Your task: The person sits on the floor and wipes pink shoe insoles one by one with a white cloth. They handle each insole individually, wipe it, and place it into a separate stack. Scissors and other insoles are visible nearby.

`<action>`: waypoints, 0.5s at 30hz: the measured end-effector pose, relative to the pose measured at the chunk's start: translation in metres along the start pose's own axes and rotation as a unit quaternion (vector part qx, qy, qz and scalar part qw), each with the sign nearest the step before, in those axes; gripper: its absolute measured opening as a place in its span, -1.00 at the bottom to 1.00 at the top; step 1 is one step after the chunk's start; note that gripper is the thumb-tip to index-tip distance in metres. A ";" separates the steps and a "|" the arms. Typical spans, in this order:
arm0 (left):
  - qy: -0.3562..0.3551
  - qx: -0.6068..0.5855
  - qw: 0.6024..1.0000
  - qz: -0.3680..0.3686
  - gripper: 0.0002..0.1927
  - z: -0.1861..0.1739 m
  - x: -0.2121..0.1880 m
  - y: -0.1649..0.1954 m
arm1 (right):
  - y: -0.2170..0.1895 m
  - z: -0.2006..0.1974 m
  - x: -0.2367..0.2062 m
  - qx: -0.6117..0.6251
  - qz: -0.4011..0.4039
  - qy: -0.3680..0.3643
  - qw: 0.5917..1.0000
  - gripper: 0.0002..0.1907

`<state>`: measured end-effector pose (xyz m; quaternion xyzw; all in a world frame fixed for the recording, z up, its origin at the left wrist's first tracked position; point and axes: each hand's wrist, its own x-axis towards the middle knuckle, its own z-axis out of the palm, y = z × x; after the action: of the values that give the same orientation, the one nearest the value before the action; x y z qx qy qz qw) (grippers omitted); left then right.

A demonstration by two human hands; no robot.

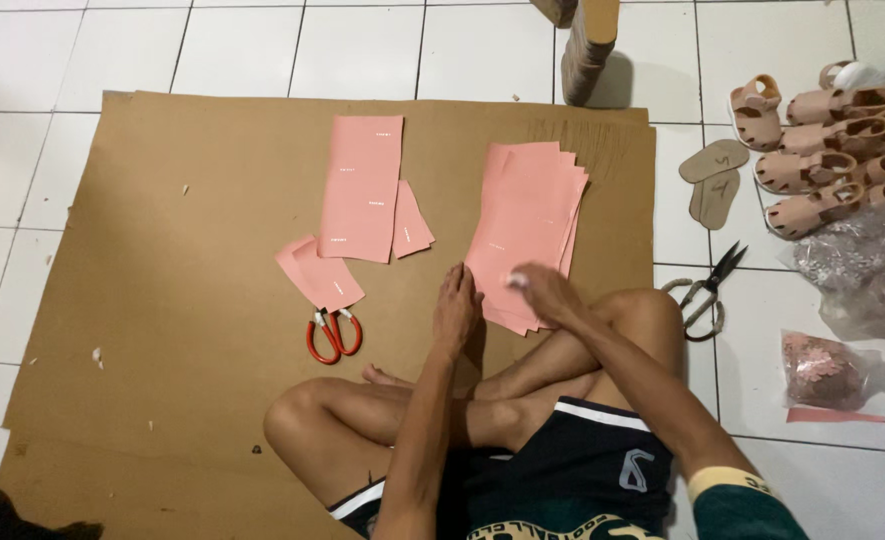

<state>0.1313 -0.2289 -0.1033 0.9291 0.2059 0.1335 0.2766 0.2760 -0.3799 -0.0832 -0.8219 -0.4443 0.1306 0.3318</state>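
Crossed bare legs (482, 400) sit nearest. Beyond them I see the left hand (456, 308) flat, fingers together, on brown cardboard (162, 250); the right hand (542, 290) presses the stack of pink sheets (527, 215), long axis running near-to-far, just right of the left hand.

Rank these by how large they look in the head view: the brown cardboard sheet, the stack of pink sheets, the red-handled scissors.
Largest to smallest:
1. Brown cardboard sheet
2. Stack of pink sheets, under both hands
3. Red-handled scissors
All lie flat at similar distance, so the order is clear.
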 end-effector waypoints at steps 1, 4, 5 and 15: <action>0.000 0.008 1.000 0.004 -0.39 0.000 0.000 0.001 | -0.005 0.000 0.001 -0.031 0.067 0.067 0.995 -0.80; -0.001 0.030 0.999 0.010 -0.41 -0.002 0.000 0.004 | -0.022 0.006 0.006 -0.050 0.033 0.079 0.995 -0.81; 0.000 0.036 0.999 0.018 -0.43 -0.004 0.001 0.005 | -0.027 0.009 0.006 -0.047 -0.017 0.058 0.997 -0.78; 0.011 0.015 0.999 -0.038 -0.32 -0.010 -0.003 0.013 | 0.007 -0.033 0.008 -0.130 0.172 0.103 0.971 -0.81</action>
<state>0.1290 -0.2363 -0.0883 0.9232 0.2461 0.1299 0.2649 0.3020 -0.3903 -0.0630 -0.9309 -0.2730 0.0420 0.2388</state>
